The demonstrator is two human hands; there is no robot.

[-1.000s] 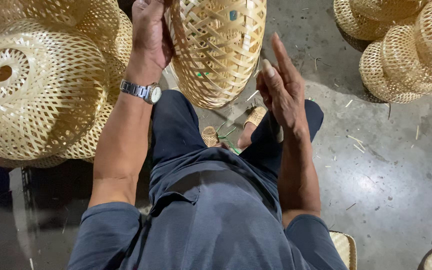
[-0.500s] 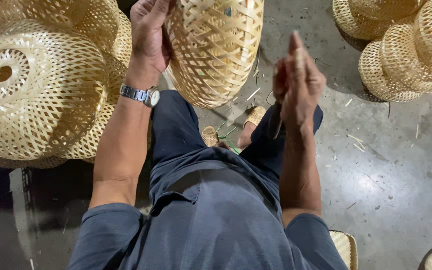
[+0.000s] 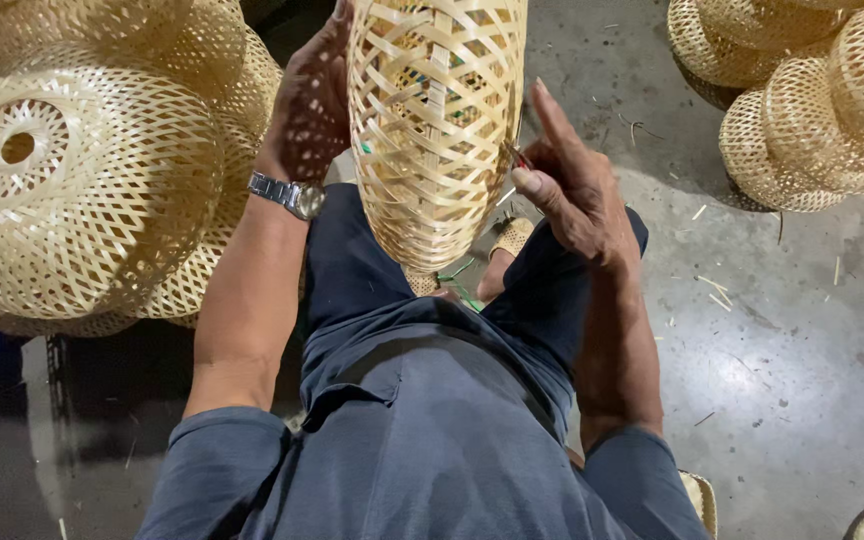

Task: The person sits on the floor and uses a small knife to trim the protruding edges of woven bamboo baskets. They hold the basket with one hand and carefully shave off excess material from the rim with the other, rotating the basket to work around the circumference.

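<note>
The woven bamboo shade (image 3: 437, 130) hangs in the air at twelve o'clock from the person's chest, above the knees, its long axis running nearly straight up and down the frame, the rounded closed end pointing toward the lap and the upper end cut off by the top edge. It lies between the two hands, and both are on it.

The left hand (image 3: 314, 100) sits at nine o'clock of the shade, fingers wrapped on its upper flank, a metal wristwatch (image 3: 290, 193) on the wrist below. The right hand (image 3: 572, 185) is at three o'clock and lower, thumb tip pressed to the weave and index finger pointing up; something small and reddish shows at the fingers, too hidden to name. The hands are apart, each clamped or pressed on the shade, with the right one nearer its lower half.

Outward, a stack of finished woven shades (image 3: 82, 170) fills nine to ten o'clock, and another pile (image 3: 802, 100) sits at two o'clock on the grey concrete floor (image 3: 772, 350), which is flecked with bamboo slivers.
</note>
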